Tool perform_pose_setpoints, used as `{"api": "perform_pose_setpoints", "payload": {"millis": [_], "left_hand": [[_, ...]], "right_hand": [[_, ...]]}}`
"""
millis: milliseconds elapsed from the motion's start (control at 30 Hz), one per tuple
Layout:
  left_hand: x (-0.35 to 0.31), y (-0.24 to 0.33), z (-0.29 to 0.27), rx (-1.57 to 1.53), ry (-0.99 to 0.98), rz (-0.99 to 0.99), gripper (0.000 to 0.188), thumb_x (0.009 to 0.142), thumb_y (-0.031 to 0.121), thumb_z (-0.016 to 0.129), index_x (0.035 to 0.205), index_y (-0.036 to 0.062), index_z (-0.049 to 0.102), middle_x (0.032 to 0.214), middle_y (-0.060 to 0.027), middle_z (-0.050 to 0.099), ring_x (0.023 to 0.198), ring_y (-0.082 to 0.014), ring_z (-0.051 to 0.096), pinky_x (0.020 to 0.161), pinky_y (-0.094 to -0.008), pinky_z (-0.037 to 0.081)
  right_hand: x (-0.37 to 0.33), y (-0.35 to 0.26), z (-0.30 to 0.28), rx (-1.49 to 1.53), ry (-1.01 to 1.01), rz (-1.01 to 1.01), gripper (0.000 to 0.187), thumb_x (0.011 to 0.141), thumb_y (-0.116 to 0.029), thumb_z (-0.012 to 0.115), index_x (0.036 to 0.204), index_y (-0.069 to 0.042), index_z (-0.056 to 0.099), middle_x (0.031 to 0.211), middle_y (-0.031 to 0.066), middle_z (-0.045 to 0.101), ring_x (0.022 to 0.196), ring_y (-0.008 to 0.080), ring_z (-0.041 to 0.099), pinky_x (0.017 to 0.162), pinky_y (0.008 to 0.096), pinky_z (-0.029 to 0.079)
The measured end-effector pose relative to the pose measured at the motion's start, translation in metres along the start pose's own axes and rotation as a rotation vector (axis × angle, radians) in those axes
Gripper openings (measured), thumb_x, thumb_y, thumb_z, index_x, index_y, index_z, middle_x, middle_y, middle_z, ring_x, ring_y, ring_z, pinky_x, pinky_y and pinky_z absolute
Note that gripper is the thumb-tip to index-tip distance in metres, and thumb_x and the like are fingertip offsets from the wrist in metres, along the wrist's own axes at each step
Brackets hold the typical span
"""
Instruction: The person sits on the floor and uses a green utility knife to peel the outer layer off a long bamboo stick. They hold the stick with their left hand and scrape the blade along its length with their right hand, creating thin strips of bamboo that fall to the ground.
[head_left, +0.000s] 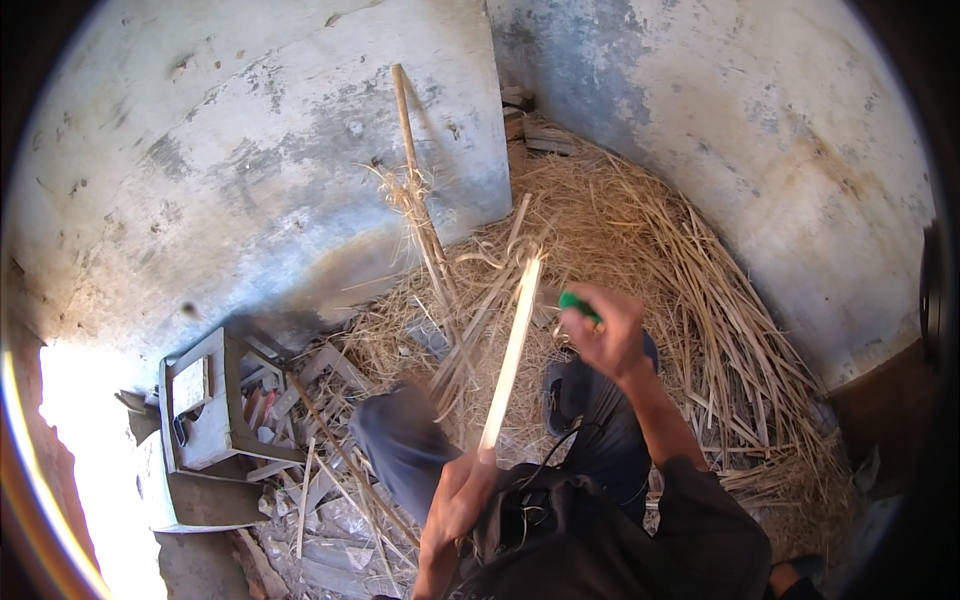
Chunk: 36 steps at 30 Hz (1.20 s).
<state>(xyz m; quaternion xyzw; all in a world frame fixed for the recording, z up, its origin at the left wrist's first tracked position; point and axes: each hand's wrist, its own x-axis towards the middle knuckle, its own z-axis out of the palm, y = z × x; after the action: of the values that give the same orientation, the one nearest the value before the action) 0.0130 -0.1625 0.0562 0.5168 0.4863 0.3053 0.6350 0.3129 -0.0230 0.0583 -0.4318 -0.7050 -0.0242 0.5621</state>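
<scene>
My left hand [462,497] is closed around the near end of a long, pale wooden strip [510,365]. The strip slants up and away from me, between my knees. Thin curled shavings cluster at its far end. On the right side of the strip, my right hand [608,335] grips a green-handled tool [580,307] in a closed fist. A greyish flat part seems to reach from the handle toward the strip, but the working end is too blurred to make out.
Shavings and thin strips [700,300] form a large pile ahead and right. A stick [405,125] with frayed fibres leans against the left wall [300,130]. At the left stands a worn box-like stool [215,420] beside scraps. My knees flank the strip; bright light enters far left.
</scene>
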Motion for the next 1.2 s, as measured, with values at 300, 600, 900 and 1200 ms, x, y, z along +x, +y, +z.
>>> {"api": "perform_pose_setpoints", "payload": {"millis": [300, 600, 900, 1200], "left_hand": [[0.006, 0.008, -0.008, -0.117, -0.070, -0.063, 0.059, 0.119, 0.055, 0.045, 0.082, 0.0093, 0.052, 0.063, 0.0029, 0.046, 0.051, -0.0085, 0.041, 0.049, -0.0260, 0.035], [0.014, 0.021, 0.004, -0.050, 0.021, 0.123, 0.063, 0.119, 0.061, 0.039, 0.084, 0.0099, 0.050, 0.066, 0.0038, 0.043, 0.055, -0.0082, 0.038, 0.050, -0.0268, 0.030], [0.007, 0.039, 0.015, 0.086, 0.137, 0.143, 0.064, 0.119, 0.060, 0.038, 0.084, 0.0074, 0.050, 0.070, 0.0043, 0.042, 0.064, -0.0091, 0.035, 0.059, -0.0318, 0.030], [0.005, 0.012, 0.000, 0.240, 0.104, 0.251, 0.063, 0.121, 0.054, 0.035, 0.081, 0.0068, 0.048, 0.070, 0.0019, 0.043, 0.064, -0.0110, 0.037, 0.059, -0.0339, 0.031]], "right_hand": [[-0.019, -0.022, 0.001, 0.213, -0.215, -0.029, 0.028, 0.099, -0.034, 0.080, 0.102, -0.006, 0.078, 0.080, 0.0056, 0.076, 0.064, 0.0164, 0.072, 0.057, 0.0336, 0.057], [-0.037, -0.060, 0.023, 0.227, -0.331, -0.153, 0.029, 0.091, -0.036, 0.085, 0.100, -0.009, 0.080, 0.076, 0.0019, 0.072, 0.058, 0.0207, 0.069, 0.055, 0.0356, 0.056], [-0.019, -0.058, 0.012, 0.077, -0.297, -0.252, 0.031, 0.090, -0.042, 0.086, 0.098, -0.013, 0.081, 0.074, -0.0016, 0.072, 0.058, 0.0170, 0.068, 0.054, 0.0323, 0.053], [-0.011, -0.036, 0.010, 0.050, -0.223, -0.226, 0.034, 0.099, -0.043, 0.080, 0.098, -0.010, 0.080, 0.075, 0.0028, 0.073, 0.059, 0.0169, 0.071, 0.054, 0.0330, 0.056]]}}
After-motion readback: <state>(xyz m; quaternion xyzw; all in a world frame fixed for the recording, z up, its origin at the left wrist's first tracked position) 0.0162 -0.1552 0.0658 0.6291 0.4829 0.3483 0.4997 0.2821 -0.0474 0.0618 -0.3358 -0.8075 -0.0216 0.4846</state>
